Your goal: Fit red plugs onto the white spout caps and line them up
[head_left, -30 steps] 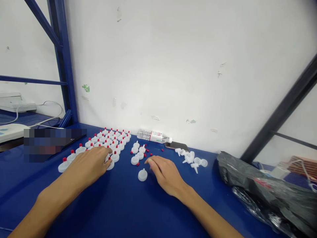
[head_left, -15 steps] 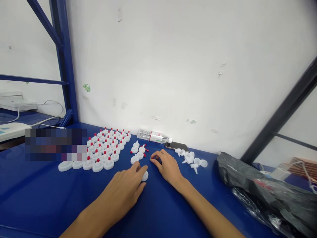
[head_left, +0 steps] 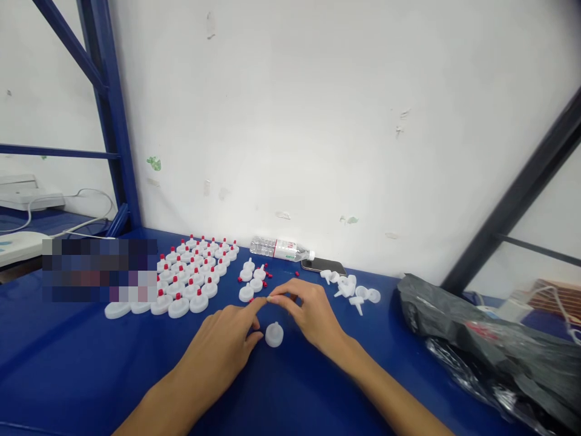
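Note:
A white nozzle cap point(head_left: 274, 335) stands on the blue table between my hands, its spout bare. My left hand point(head_left: 222, 342) is just left of it, index finger stretched out, thumb apart and the other fingers curled; nothing shows in its grasp. My right hand point(head_left: 313, 312) is above and right of the cap, thumb and index pinched together at the left index fingertip. Whatever sits in that pinch is too small or hidden to make out. Beyond the hands are loose white nozzle caps point(head_left: 246, 293) and small red tips point(head_left: 265, 275). One red tip point(head_left: 296, 274) lies apart.
Rows of white caps with red tips point(head_left: 178, 306) stand at the left. A water bottle point(head_left: 281, 249) and a phone point(head_left: 323, 266) lie near the wall. More white nozzle caps point(head_left: 348, 286) are scattered to the right, beside a grey plastic bag point(head_left: 467, 339).
My left hand has let go of the white nozzle cap, which now stands free. My right hand has shifted left and closed into a pinch, meeting the left index finger.

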Tool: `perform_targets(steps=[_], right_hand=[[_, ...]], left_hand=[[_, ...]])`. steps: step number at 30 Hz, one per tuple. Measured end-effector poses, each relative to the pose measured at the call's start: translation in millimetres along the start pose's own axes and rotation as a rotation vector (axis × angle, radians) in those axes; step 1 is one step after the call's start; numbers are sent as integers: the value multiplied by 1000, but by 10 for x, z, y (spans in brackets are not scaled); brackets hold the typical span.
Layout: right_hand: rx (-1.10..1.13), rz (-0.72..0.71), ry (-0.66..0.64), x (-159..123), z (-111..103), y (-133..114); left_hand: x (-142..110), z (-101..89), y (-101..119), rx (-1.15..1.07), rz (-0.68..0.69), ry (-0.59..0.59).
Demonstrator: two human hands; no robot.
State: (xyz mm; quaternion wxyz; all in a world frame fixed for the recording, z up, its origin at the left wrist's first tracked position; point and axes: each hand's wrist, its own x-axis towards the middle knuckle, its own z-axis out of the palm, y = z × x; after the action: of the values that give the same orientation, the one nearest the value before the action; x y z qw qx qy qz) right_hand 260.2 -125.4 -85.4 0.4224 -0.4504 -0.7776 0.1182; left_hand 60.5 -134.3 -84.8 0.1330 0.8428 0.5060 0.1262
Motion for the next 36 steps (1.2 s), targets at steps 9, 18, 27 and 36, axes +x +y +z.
perform_targets(steps=[9, 18, 27, 36], right_hand=[[39, -21, -184, -6, -161, -199], [-109, -55, -324, 1, -237, -219], [160, 156, -303, -26, -49, -131], [241, 188, -282, -78, 43, -73]], left_hand=[[-54, 44, 26, 25, -4, 15], [-54, -19, 76, 8, -9, -33], [-78, -18, 67, -9, -11, 58], [-122, -90, 226, -82, 23, 123]])
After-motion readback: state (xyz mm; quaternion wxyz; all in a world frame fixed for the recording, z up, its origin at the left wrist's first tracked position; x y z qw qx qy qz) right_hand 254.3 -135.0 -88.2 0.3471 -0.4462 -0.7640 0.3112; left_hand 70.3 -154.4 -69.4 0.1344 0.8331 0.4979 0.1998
